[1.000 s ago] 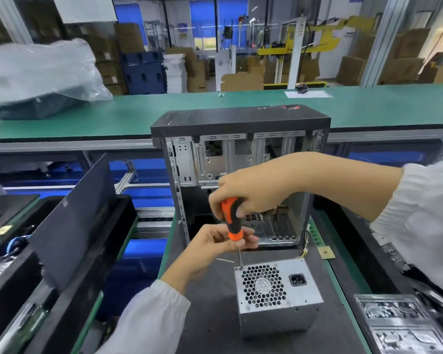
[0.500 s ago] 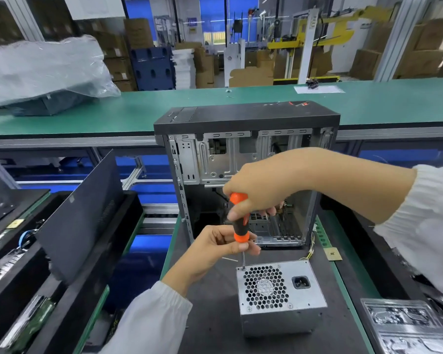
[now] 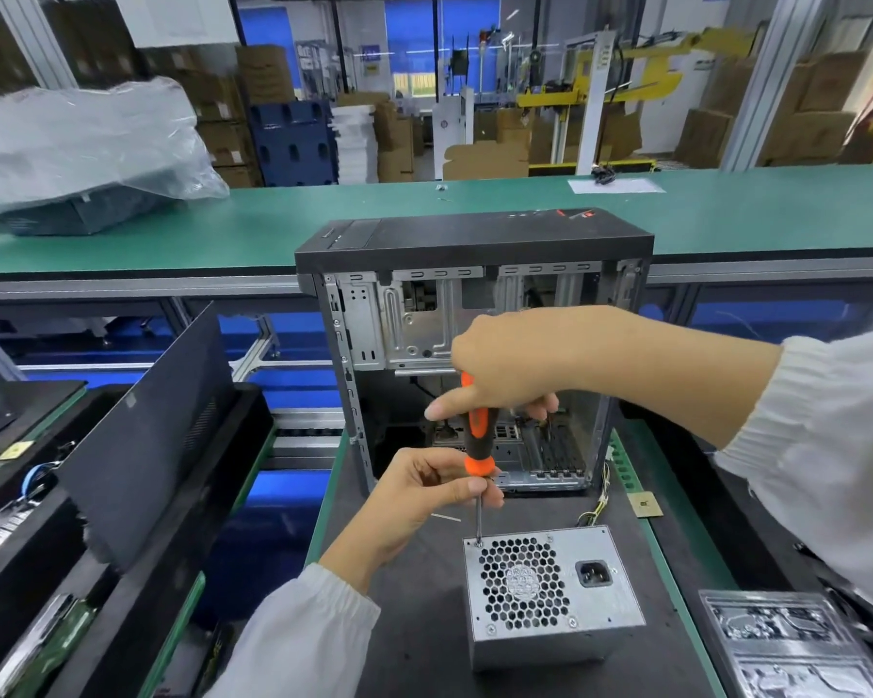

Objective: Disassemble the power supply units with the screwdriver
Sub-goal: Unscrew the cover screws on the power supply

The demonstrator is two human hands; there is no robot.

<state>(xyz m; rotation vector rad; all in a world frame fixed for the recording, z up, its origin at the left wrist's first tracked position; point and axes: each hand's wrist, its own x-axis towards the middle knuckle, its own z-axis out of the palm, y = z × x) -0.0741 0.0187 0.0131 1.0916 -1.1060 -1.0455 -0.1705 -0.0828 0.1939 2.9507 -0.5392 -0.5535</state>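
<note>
A silver power supply unit (image 3: 550, 591) with a honeycomb fan grille and a power socket stands on the dark mat. An orange-and-black screwdriver (image 3: 476, 430) stands almost upright, its tip on the screw at the unit's top-left corner. My right hand (image 3: 505, 365) grips the handle from above, thumb stretched along it. My left hand (image 3: 424, 491) pinches the shaft just under the handle's orange collar.
An open black computer case (image 3: 475, 254) stands right behind the unit, with loose yellow wires (image 3: 595, 511) at its right foot. A black side panel (image 3: 147, 435) leans at the left. Plastic trays (image 3: 797, 642) lie at the lower right. A green bench (image 3: 726, 209) runs across the back.
The screwdriver's tip stays on the same corner screw. My right hand has shifted its grip on the handle, with the thumb now stretched out to the left. The camera has tilted slightly.
</note>
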